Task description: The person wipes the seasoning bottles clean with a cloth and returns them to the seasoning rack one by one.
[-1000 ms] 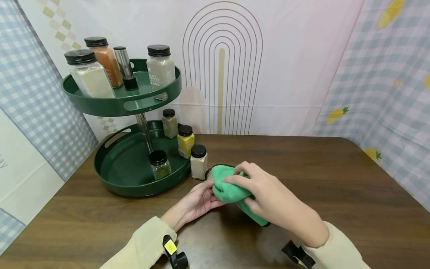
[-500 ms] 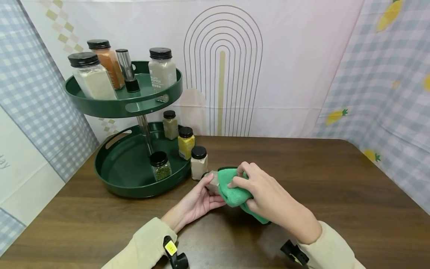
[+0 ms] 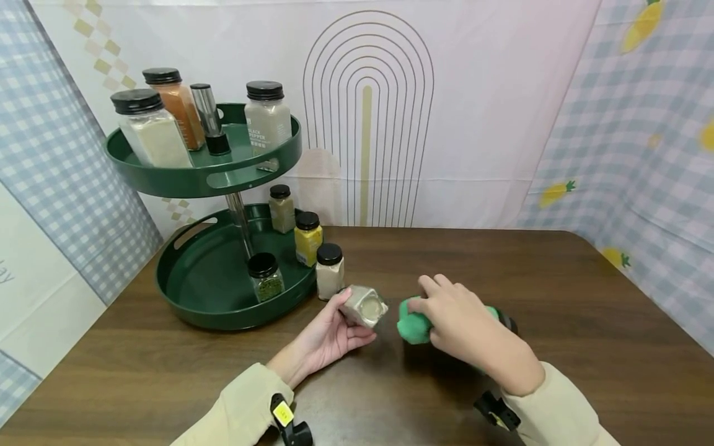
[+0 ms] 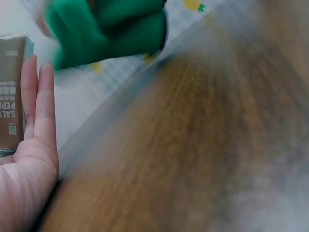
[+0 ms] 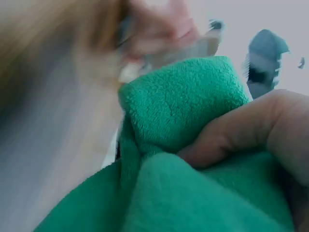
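The left grip (image 3: 328, 336) holds the clear square glass jar (image 3: 364, 305), seemingly by its hidden end, tilted above the brown wooden desk (image 3: 586, 297); steady it for wiping with the green plush cloth (image 3: 414, 326) the right grip (image 3: 460, 317) pinches.

Rack (image 3: 231, 319) blocking left, room right of cloth (image 3: 414, 325)
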Demonstrator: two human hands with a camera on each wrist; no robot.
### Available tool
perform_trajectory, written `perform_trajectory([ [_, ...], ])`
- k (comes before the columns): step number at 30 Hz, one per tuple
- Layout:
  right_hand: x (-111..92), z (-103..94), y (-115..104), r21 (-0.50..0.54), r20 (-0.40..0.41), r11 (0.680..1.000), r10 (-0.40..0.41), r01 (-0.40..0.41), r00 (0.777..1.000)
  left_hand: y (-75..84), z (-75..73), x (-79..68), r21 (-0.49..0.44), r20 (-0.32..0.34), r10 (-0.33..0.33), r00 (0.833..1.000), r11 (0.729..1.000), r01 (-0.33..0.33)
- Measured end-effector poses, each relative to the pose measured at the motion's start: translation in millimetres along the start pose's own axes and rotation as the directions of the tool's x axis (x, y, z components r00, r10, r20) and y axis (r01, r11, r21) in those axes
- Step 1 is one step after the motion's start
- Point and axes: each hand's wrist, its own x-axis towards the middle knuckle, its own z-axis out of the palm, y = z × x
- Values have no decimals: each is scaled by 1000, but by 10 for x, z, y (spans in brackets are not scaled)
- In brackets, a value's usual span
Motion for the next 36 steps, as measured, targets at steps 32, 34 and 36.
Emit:
perform_trajectory([
  [32, 106, 84, -156, 150, -418, 970, -112, 190, 901, 26, -1, 18, 72, 23, -28, 999, 997, 26],
  [34, 105, 77, -133, 139, -416, 973, -113, 186, 902, 26, 1, 18, 66, 20, -31, 999, 997, 29],
  [36, 101, 67, -94, 122, -410, 978, -104, 168, 906, 24, 4, 12, 57, 10, -31, 999, 998, 31],
])
